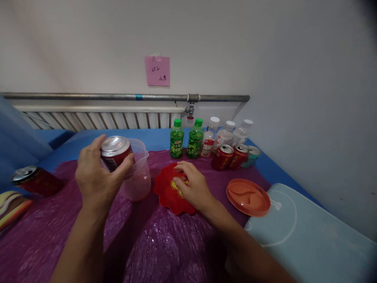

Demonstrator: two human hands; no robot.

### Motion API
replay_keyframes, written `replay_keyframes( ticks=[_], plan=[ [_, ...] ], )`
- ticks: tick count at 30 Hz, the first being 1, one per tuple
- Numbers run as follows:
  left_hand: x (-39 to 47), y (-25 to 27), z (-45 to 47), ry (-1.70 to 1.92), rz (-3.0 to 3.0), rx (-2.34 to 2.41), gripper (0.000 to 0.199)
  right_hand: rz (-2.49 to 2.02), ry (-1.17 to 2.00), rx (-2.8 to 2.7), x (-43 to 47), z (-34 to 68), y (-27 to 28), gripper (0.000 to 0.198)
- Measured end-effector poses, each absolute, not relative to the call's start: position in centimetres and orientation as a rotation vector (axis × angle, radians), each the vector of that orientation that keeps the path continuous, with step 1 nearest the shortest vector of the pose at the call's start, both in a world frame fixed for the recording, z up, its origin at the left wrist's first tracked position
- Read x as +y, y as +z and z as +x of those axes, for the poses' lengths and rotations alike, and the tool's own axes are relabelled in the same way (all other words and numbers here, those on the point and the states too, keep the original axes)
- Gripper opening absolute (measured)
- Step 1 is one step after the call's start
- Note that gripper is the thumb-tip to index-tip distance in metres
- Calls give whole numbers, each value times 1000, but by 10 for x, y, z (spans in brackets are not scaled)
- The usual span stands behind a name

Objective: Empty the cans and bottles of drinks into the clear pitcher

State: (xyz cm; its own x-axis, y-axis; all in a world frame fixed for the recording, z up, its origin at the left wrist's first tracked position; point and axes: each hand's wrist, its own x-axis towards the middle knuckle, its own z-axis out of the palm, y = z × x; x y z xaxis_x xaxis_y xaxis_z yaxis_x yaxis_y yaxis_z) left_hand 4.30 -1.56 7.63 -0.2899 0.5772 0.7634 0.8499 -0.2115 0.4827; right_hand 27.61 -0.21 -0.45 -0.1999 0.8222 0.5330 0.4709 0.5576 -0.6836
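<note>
My left hand (98, 169) is wrapped around a dark red drink can (120, 158), thumb on the near side and fingers on the far side. The can's silver end faces up, with no tab visible on it. It is held at the rim of a clear plastic pitcher (137, 182), overlapping its left side; the can's lower end is hidden by my hand and the pitcher wall. Over a red scalloped dish (167, 192) with a yellow pattern hovers my right hand (194, 184), fingers loosely curled and apart, nothing between them.
Two green-capped bottles (176, 139), several clear bottles (224, 135) and several cans (223, 158) stand at the back. An orange divided plate (249, 198) lies at right, beside a pale blue mat (306, 232). Another red can (37, 181) is at far left. Purple plastic sheeting (159, 243) covers the surface.
</note>
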Motion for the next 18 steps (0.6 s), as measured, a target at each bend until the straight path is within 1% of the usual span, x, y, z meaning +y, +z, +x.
replay_keyframes(
  ticks=[9,14,16,18],
  plan=[
    [-15,75,40,-1508,-1679,-1782,74,-1070,481,-1842,-1,275,-5,25],
    [-12,73,42,-1602,-1643,-1786,79,-1066,488,-1845,-1,275,-6,24],
    [-10,73,41,-1786,-1560,-1782,84,-1069,489,-1845,-1,275,-6,24],
    [-8,76,39,-2167,-1383,-1684,85,-1067,487,-1845,-1,275,-7,24]
  ],
)
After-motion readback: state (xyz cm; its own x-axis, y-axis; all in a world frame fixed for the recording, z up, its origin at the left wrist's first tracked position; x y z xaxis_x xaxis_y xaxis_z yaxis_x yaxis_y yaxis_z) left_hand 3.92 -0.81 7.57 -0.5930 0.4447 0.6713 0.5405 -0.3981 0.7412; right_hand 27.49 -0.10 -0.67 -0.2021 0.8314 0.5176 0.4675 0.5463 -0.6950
